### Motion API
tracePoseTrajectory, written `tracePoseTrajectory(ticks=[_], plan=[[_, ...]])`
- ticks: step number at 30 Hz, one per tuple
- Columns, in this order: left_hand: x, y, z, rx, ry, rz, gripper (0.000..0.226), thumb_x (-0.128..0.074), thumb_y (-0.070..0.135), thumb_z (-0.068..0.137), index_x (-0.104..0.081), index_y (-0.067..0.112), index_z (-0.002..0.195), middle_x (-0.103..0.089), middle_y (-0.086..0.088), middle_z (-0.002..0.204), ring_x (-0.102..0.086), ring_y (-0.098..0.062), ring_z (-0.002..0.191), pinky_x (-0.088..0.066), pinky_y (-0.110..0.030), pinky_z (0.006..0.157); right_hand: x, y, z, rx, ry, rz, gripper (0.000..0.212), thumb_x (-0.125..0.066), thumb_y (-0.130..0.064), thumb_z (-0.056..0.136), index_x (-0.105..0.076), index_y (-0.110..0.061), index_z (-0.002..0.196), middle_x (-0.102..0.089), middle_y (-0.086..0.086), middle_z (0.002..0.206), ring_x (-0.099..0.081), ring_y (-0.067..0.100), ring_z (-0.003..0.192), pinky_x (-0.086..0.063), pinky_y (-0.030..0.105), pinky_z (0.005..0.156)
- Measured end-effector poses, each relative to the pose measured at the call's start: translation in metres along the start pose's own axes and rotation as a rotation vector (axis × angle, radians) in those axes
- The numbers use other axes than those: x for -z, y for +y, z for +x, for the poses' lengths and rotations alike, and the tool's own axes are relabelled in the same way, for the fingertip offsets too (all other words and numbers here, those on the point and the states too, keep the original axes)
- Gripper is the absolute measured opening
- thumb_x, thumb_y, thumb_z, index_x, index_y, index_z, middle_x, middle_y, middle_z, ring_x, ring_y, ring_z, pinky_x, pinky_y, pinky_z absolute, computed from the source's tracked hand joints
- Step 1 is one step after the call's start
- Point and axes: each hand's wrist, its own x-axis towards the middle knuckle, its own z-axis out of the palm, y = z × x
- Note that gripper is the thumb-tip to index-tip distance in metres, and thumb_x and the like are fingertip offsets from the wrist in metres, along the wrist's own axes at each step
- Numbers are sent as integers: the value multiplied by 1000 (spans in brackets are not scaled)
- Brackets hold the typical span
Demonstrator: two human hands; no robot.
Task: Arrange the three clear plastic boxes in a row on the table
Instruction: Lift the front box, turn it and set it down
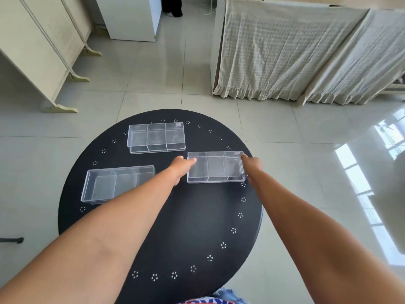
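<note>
I'm holding the right-hand box (215, 167) by its two short ends, left hand (182, 170) and right hand (252, 167) pressing in from either side, near the round black table (186, 216)'s right edge. It's looking light, stiff and probably slippery, so I'm squeezing gently. The far box (156, 137) and the left box (116, 184) are sitting well apart.

The setting is a domestic room, most likely a bedroom or living area in a home. Indicators: a glossy pale tiled floor (153, 84) reflecting window light, a cream folding screen (37, 51) on curved feet, a white cabinet (131, 18), and crinkled off-white fabric (285, 51) with a ruffled hem draped over furniture. A round black table (186, 216) edged with small white flower motifs stands in the foreground.
</note>
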Motion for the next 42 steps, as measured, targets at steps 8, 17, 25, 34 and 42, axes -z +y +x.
tracePoseTrajectory(ticks=[8, 17, 25, 34, 42], plan=[[-9, 5, 16, 161, -1, -141, 79, -63, 54, 83, -35, 16, 147, -35, -6, 155, -37, -30, 140, -39, -57, 106, -13, 5, 26, -55, -81, -123, 88, -39, -73, 71, -59, -12, 131, -57, 16, 133, -56, 37, 117, -42, 49, 105], [-6, 6, 13, 239, -36, -264, 57, -85, 33, 67, -57, 20, 115, -47, -2, 142, -46, -22, 129, -47, -51, 93, -17, 10, 28, -76, -62, -46, 88, -35, -74, 69, -62, -12, 126, -59, 13, 124, -56, 37, 117, -45, 45, 99], [4, 13, 2, -55, -120, -220, 64, -78, 1, 72, -55, 24, 127, -46, -3, 129, -44, -18, 123, -44, -42, 97, -1, -11, -8, -71, -2, 457, 81, -29, -72, 85, -59, -13, 132, -63, 10, 124, -58, 35, 118, -44, 51, 105], [13, 0, -7, -512, 115, 36, 67, -79, -7, 62, -58, 25, 117, -38, -6, 121, -46, -15, 108, -47, -27, 91, 15, -17, -21, -137, -149, 626, 55, -48, -64, 90, -52, -16, 115, -61, 12, 111, -64, 33, 89, -51, 38, 51], [15, -4, -25, -782, 212, 168, 74, -74, -14, 61, -58, 32, 117, -41, 0, 120, -54, -23, 117, -48, -34, 100, 16, -4, -25, -152, -182, 584, 12, -67, -22, 85, -58, -15, 86, -55, 11, 105, -57, 23, 73, -59, 44, 47]])
